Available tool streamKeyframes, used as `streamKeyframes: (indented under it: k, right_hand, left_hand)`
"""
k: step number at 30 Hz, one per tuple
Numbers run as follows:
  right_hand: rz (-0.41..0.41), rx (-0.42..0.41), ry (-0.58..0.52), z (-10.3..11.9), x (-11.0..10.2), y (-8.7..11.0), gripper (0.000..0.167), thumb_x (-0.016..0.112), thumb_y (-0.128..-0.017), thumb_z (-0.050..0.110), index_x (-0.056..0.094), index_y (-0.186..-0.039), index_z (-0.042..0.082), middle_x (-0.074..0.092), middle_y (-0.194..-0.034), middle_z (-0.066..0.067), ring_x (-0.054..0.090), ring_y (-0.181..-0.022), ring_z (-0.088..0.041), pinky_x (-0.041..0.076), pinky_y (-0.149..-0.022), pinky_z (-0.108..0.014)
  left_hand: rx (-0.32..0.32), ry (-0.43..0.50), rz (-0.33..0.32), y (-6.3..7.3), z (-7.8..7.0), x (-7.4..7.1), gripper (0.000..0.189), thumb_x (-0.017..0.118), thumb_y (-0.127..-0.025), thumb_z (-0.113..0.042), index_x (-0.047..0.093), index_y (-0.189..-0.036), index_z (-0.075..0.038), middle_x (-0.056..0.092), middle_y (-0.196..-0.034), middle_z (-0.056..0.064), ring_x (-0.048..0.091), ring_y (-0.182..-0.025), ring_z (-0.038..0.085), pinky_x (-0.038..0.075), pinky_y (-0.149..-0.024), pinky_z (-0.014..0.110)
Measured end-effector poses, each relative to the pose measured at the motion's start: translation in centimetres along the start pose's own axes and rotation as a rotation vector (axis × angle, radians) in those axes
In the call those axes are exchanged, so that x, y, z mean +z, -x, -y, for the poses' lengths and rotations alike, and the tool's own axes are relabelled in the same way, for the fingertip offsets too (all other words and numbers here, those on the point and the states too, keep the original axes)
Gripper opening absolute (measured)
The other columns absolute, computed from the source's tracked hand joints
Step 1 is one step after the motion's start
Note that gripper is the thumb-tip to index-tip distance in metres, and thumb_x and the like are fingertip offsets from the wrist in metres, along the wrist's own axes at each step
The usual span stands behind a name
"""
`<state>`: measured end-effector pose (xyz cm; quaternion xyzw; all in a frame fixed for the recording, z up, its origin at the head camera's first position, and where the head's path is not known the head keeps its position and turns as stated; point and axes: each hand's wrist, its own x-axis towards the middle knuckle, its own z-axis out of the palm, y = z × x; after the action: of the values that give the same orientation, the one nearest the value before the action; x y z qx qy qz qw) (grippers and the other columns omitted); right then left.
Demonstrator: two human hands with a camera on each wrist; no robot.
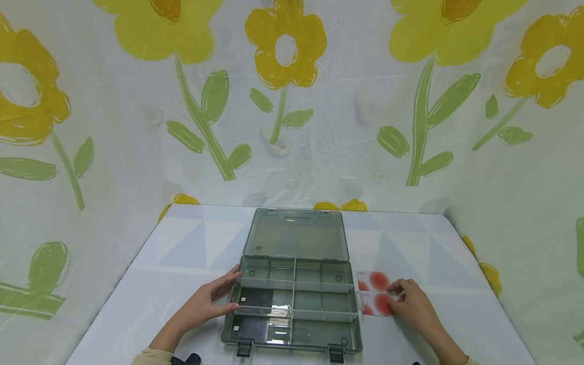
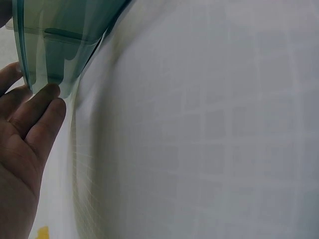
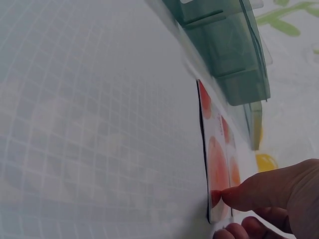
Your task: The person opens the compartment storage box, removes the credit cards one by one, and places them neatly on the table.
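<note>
A translucent green compartment box [image 1: 326, 332] lies on the table with its lid [image 1: 296, 235] folded back. My left hand [image 1: 201, 304] rests against the box's left side, thumb at the rim, fairly straight fingers [image 2: 47, 117] touching the outer wall. Black VIP cards [image 1: 257, 298] lie in the middle and near left compartments. Right of the box, two white cards with red circles lie one behind the other, a far card [image 1: 378, 280] and a near card [image 1: 376, 304]. My right hand [image 1: 415, 306] pinches the near card at its right end, thumb [image 3: 244, 196] on its face.
Two dark latches [image 1: 244, 349] stick out from the box's front edge. The table [image 1: 182, 243] has a pale triangle pattern. A flower-printed curtain [image 1: 319, 126] surrounds its back and sides. A black object [image 1: 189, 360] shows by my left wrist.
</note>
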<state>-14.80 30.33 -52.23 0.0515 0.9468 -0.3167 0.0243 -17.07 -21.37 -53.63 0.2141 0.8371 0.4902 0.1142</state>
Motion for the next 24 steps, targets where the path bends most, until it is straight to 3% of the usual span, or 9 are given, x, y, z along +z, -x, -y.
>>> streamKeyframes:
  k: [10, 19, 24]
  right_hand:
    - [0.003, 0.002, -0.023, -0.01, -0.22, 0.11, 0.018, 0.078, -0.086, 0.009, 0.068, -0.099, 0.002, 0.059, -0.095, -0.006, 0.055, -0.078, -0.016, 0.049, -0.06, -0.025]
    - [0.016, 0.009, -0.034, 0.07, -0.6, 0.04, 0.02, 0.078, -0.087, 0.012, 0.069, -0.102, 0.002, 0.059, -0.096, -0.006, 0.058, -0.081, -0.018, 0.05, -0.06, -0.027]
    - [0.027, 0.04, -0.057, 0.35, -0.77, -0.16, 0.023, 0.076, -0.086, 0.01, 0.068, -0.106, 0.002, 0.061, -0.098, -0.007, 0.057, -0.081, -0.019, 0.049, -0.058, -0.028]
  left_hand:
    - [-0.007, -0.005, -0.004, -0.01, -0.02, 0.05, 0.076, 0.078, -0.091, -0.03, 0.043, -0.155, -0.011, 0.023, -0.167, 0.01, 0.036, -0.146, 0.038, 0.04, -0.115, 0.041]
    - [-0.026, -0.018, -0.013, -0.07, 0.11, 0.05, 0.077, 0.079, -0.091, -0.031, 0.043, -0.156, -0.012, 0.023, -0.168, 0.007, 0.036, -0.146, 0.036, 0.042, -0.115, 0.033]
    - [-0.005, -0.017, -0.005, -0.03, 0.08, 0.05, 0.076, 0.078, -0.092, -0.03, 0.043, -0.156, -0.011, 0.023, -0.167, 0.009, 0.037, -0.145, 0.038, 0.042, -0.114, 0.039]
